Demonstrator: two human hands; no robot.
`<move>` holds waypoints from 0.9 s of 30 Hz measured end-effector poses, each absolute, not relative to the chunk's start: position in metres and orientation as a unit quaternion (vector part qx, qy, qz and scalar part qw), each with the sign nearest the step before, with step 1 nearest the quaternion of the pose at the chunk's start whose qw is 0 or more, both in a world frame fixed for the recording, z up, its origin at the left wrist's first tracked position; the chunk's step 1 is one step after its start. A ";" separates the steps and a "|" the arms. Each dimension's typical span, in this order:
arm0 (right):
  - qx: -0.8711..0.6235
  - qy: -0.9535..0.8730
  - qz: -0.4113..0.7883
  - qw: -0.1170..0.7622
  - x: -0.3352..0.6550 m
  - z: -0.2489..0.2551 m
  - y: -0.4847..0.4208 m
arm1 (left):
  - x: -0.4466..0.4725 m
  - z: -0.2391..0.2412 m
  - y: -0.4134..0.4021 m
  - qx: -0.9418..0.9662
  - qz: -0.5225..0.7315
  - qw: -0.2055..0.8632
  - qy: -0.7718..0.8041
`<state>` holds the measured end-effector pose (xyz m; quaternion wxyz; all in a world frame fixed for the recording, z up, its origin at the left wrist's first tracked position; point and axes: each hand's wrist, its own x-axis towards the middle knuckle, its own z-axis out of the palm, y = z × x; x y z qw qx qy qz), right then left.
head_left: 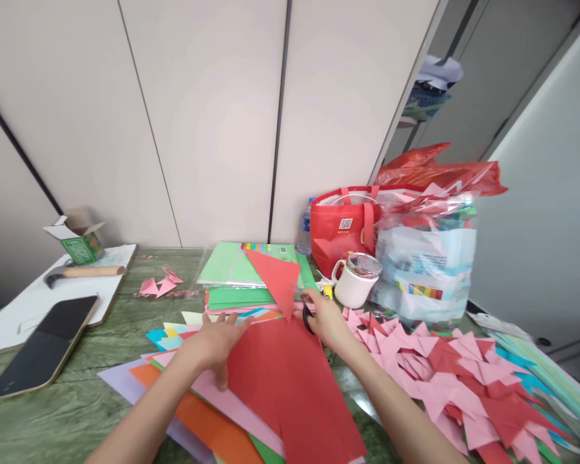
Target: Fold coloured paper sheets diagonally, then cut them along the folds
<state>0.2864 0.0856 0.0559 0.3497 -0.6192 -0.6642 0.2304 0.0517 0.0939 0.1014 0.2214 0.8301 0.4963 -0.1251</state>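
A large red paper sheet (290, 380) lies on top of pink, orange and lilac sheets on the green marbled table (77, 412). Its far corner (278, 277) stands up as a red triangle. My left hand (217, 345) rests flat on the sheet's left edge, fingers spread. My right hand (321, 319) is closed round black-handled scissors (308, 317) at the base of the raised triangle; the blades are hidden by the paper.
A stack of green paper (236, 274) lies behind the sheet. A white mug (355, 283), red bag (343, 232) and plastic bags stand at back right. Several pink and red folded triangles (454, 380) cover the right. A phone (43, 345), hammer (82, 272) and small box (77, 238) are left.
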 end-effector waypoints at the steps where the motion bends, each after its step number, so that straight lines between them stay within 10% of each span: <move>1: -0.617 -0.690 0.223 0.306 0.286 0.061 0.079 | 0.052 0.101 0.094 0.830 -0.134 0.214 0.497; 10: -0.565 -0.808 0.169 0.011 0.260 0.081 0.049 | 0.052 0.104 0.092 0.821 -0.158 0.201 0.511; 27: -0.671 -0.737 0.045 -0.065 0.299 0.100 0.065 | 0.039 0.117 0.092 0.842 -0.105 0.156 0.505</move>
